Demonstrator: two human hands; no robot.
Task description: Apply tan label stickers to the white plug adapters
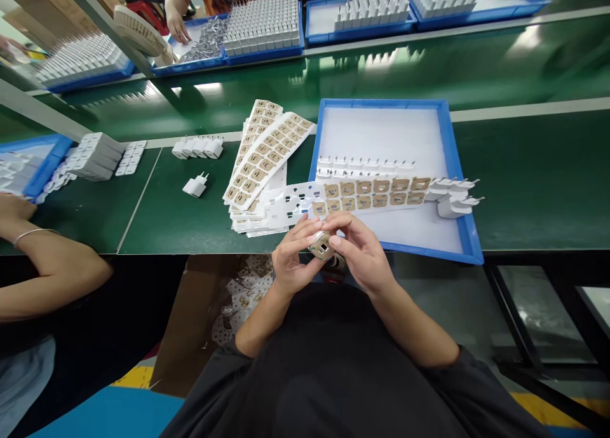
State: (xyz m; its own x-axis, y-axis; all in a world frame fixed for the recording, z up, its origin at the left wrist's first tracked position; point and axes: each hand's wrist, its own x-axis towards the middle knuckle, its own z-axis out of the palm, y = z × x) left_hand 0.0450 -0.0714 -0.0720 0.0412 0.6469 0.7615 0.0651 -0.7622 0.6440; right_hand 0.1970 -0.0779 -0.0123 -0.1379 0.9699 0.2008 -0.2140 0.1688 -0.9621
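Left hand (294, 257), right hand (361, 250) clamped on charger (322, 246) from 9 and 3 o'clock; label sheet (356, 196) at 12, long axis roughly 9-to-3, near both.

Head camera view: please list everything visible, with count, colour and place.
White plug with tan face: one, white, tan, centre
Blue-rimmed tray: one, blue, white, right of centre
White strip with tan stickers: one, white, tan, over tray
White sheets of tan stickers: several, white, tan, left of tray
Far blue trays: several, blue, top
White pronged plugs: many, white, in trays, left of sheets
Stacked white plastic pieces: many, white, left
Small metal pieces: many, grey, top left
Cream slatted object: one, cream, top left
Brown cardboard box: one, brown, lower left
Green worktop: sections, green, middle
Co-workers' arms: several, bare, left and top
Left hand: one, bare, centre
Right hand: one, bare, centre
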